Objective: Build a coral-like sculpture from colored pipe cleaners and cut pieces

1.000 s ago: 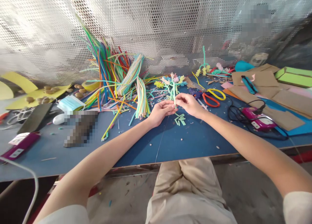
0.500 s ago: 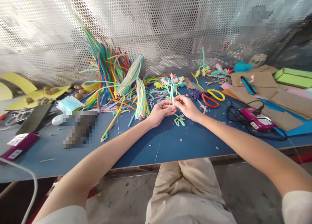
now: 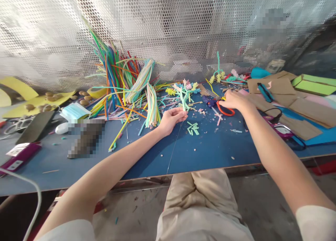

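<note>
Over the blue tabletop [image 3: 199,153], the right hand [image 3: 234,99] had left the pipe-cleaner tree [image 3: 184,91] — now pinched upright by the left hand [image 3: 172,118] alone — and lay curled on the scissors [image 3: 226,108] well to its right.

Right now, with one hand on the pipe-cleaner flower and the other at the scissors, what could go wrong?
The left hand alone holds the pipe-cleaner flower by its thin stem; it may tip or bend. The right hand covers the scissors, so the blades could nick fingers. Loose green offcuts might scatter.
</note>
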A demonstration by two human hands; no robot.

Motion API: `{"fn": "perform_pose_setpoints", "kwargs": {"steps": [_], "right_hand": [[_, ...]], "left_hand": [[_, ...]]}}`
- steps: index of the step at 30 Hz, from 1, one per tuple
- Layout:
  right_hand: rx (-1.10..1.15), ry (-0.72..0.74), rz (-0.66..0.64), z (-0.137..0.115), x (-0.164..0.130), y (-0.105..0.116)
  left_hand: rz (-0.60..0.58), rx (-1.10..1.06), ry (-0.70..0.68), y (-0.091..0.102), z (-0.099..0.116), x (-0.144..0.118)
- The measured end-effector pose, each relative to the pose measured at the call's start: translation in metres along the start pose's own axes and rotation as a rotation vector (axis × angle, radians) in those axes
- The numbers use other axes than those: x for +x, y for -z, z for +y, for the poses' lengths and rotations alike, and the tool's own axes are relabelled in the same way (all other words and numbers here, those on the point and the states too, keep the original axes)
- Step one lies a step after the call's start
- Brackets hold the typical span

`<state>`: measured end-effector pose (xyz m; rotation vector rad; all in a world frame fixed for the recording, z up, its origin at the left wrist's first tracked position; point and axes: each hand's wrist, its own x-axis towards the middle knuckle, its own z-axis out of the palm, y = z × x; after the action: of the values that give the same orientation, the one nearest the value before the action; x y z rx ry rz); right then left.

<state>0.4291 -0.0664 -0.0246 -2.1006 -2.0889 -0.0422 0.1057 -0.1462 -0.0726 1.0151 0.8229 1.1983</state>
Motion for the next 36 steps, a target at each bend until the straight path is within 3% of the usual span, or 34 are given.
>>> {"fn": "perform_pose_setpoints", "kwargs": {"steps": [3,10,14,18,20,24,29,36], "right_hand": [[-0.019,-0.04,-0.139,0.008,0.005,-0.005],[0.055,0.057,-0.133,0.012,0.008,-0.011],[0.181,0.082,0.025,0.014,0.011,-0.011],[0.254,0.057,0.304,-0.003,0.008,-0.001],[0.358,0.073,0.37,-0.013,0.003,0.005],[0.572,0.161,0.126,-0.028,-0.009,0.011],[0.658,0.29,-0.157,-0.04,-0.018,0.009],[0.586,0.432,-0.185,-0.051,-0.023,0.011]], "left_hand": [[0.048,0.01,-0.06,0.004,0.001,0.004],[0.123,0.035,-0.161,0.013,0.003,0.013],[0.142,0.054,-0.175,0.013,0.004,0.013],[0.148,0.062,-0.189,0.012,0.004,0.013],[0.149,0.06,-0.198,0.012,0.004,0.013],[0.175,0.082,-0.203,0.012,0.003,0.015],[0.194,0.109,-0.218,0.013,0.002,0.017],[0.179,0.119,-0.235,0.013,0.001,0.017]]}}
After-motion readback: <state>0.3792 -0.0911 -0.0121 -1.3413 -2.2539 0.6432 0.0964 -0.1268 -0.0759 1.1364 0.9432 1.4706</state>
